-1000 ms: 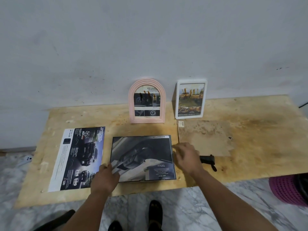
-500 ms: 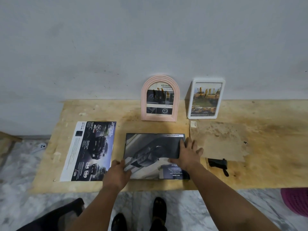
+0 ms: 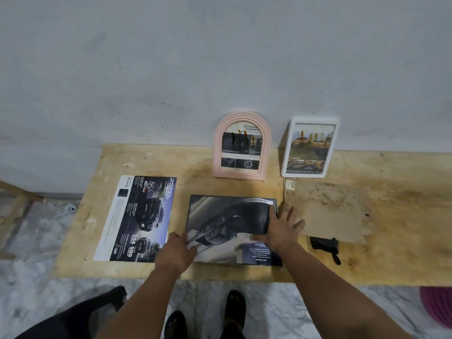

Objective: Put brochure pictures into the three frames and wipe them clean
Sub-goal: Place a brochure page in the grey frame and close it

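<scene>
Right hand [image 3: 281, 226] flat, fingers spread, pressing a dark cloth [image 3: 247, 220] onto the black frame [image 3: 232, 230] lying on the plywood table [image 3: 391, 241]. Left hand [image 3: 177, 250] rests loosely on its left edge (gripping nothing). Loose brochure [image 3: 137, 218] just left. Pink arched frame [image 3: 241, 146] and white frame [image 3: 310, 147] lean against the wall, filled.

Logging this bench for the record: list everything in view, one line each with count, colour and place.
Arched frame: 1, pink, upright against wall.
White frame: 1, white, upright beside it.
Black frame: 1, flat at front centre.
Cloth: 1, dark, on the black frame.
Brochure: 1, dark print, flat at left.
Backing board: 1, brown, flat at right.
Black object: 1, right front.
Table: 1, plywood.
Left hand: on frame's corner.
Right hand: flat on cloth.
</scene>
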`<state>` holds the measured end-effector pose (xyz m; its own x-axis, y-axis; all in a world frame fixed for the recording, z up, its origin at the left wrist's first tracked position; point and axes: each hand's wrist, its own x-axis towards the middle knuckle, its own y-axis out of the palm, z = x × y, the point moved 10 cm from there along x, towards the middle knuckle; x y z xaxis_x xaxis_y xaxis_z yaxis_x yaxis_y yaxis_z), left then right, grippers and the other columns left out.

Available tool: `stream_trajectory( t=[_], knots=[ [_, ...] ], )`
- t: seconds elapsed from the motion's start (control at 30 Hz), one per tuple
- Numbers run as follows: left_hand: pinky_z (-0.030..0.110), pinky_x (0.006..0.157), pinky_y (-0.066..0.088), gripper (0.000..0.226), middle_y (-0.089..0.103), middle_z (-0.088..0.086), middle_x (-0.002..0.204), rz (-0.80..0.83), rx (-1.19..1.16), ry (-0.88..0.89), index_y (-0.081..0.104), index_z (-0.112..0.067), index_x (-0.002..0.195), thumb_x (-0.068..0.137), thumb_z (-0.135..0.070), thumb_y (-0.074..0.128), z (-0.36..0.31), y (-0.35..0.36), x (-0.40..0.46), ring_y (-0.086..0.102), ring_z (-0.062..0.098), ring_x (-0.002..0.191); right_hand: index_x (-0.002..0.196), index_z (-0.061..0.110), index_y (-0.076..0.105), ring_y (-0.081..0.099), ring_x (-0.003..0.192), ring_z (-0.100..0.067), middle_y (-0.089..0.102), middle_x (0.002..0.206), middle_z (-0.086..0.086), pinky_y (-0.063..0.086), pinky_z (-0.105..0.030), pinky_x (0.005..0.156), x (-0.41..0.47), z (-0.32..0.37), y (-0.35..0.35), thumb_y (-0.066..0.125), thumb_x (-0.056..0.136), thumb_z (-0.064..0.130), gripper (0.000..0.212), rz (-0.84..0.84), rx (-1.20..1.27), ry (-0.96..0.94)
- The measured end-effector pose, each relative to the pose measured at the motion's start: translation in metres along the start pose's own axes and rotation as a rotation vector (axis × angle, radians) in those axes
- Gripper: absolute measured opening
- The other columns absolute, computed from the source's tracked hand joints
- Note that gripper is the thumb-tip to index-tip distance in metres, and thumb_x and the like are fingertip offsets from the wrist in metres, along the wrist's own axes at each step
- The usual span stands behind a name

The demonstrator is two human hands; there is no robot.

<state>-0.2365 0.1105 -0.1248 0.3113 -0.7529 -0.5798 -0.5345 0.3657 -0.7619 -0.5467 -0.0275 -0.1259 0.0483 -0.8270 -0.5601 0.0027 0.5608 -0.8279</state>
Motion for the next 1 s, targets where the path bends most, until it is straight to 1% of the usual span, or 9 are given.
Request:
stream_trajectory(
  t=[0.1,0.17,0.27,0.4,0.5,0.53,0.63,0.77,1.0],
  knots=[
    [0.039,0.099,0.049,0.055,0.042,0.010,0.139,0.022,-0.024,-0.020,0.052,-0.012,0.142,0.100,-0.046,0.056,0.000,0.003,-0.001,0.060,0.031,0.120,0.159,0.032,0.014,-0.002,0.153,-0.044,0.004,0.167,-0.015,0.007,-0.071,0.115,-0.010,0.000,-0.014,0.068,0.072,0.077,0.112,-0.110,0.071,-0.030],
    [0.039,0.097,0.049,0.059,0.042,0.010,0.139,0.046,-0.028,-0.008,0.048,-0.013,0.146,0.099,-0.047,0.056,-0.001,0.004,-0.003,0.060,0.031,0.119,0.152,0.037,0.028,0.025,0.148,-0.035,0.034,0.157,-0.007,0.016,-0.065,0.115,-0.022,0.001,-0.029,0.073,0.078,0.060,0.090,-0.201,0.178,-0.061],
    [0.039,0.093,0.051,0.061,0.048,0.013,0.133,0.050,-0.053,0.038,0.044,-0.012,0.146,0.098,-0.047,0.057,-0.006,0.001,-0.011,0.060,0.032,0.115,0.135,0.045,0.047,0.062,0.113,-0.024,0.067,0.118,0.006,0.048,-0.047,0.101,-0.039,0.001,-0.048,0.073,0.084,0.019,0.063,-0.211,0.738,-0.153],
    [0.043,0.108,0.044,0.081,0.051,0.015,0.150,-0.047,-0.373,-0.010,0.035,-0.012,0.158,0.095,-0.057,0.058,-0.009,-0.020,-0.027,0.051,0.034,0.135,0.132,0.029,0.058,0.069,0.103,-0.033,0.067,0.121,-0.012,0.062,-0.037,0.079,-0.057,0.010,-0.070,0.066,0.085,-0.010,0.061,0.017,1.309,-0.202],
    [0.035,0.086,0.052,0.082,0.069,0.004,0.114,-0.033,-0.850,-0.128,0.050,-0.013,0.150,0.087,-0.065,0.062,-0.010,-0.033,-0.037,0.066,0.024,0.102,0.131,0.027,0.063,0.071,0.102,-0.044,0.066,0.122,-0.022,0.060,-0.056,0.087,-0.062,0.029,-0.081,0.067,0.087,-0.008,0.057,0.255,1.493,-0.194],
    [0.034,0.080,0.051,0.073,0.069,0.005,0.105,-0.014,-0.973,-0.135,0.058,-0.015,0.142,0.088,-0.064,0.065,-0.012,-0.037,-0.038,0.066,0.023,0.094,0.132,0.027,0.063,0.069,0.104,-0.047,0.066,0.123,-0.025,0.057,-0.060,0.090,-0.064,0.038,-0.086,0.067,0.086,-0.007,0.057,0.325,1.521,-0.213],
    [0.043,0.096,0.052,0.048,0.061,0.011,0.129,0.068,-1.134,-0.152,0.059,-0.023,0.127,0.094,-0.058,0.064,-0.015,-0.045,-0.051,0.063,0.032,0.113,0.141,0.021,0.057,0.062,0.116,-0.051,0.063,0.130,-0.029,0.051,-0.060,0.100,-0.074,0.074,-0.110,0.068,0.084,-0.005,0.063,0.524,1.559,-0.342],
    [0.050,0.103,0.052,0.071,0.062,0.009,0.133,0.190,-1.314,-0.180,0.054,-0.029,0.129,0.077,-0.076,0.065,-0.007,-0.050,-0.069,0.063,0.033,0.119,0.147,0.013,0.049,0.056,0.119,-0.047,0.050,0.141,-0.034,0.054,-0.052,0.095,-0.100,0.130,-0.141,0.067,0.085,-0.005,0.067,0.807,1.611,-0.494],
    [0.038,0.080,0.058,0.038,0.071,0.024,0.123,0.091,-1.609,0.017,0.076,-0.009,0.114,0.103,-0.036,0.052,0.014,-0.108,-0.077,0.074,0.033,0.099,0.144,0.009,0.053,0.067,0.105,-0.038,0.062,0.128,-0.027,0.060,-0.047,0.087,-0.098,0.207,-0.164,0.057,0.091,-0.008,0.056,0.771,1.472,-0.476]
  ],
)
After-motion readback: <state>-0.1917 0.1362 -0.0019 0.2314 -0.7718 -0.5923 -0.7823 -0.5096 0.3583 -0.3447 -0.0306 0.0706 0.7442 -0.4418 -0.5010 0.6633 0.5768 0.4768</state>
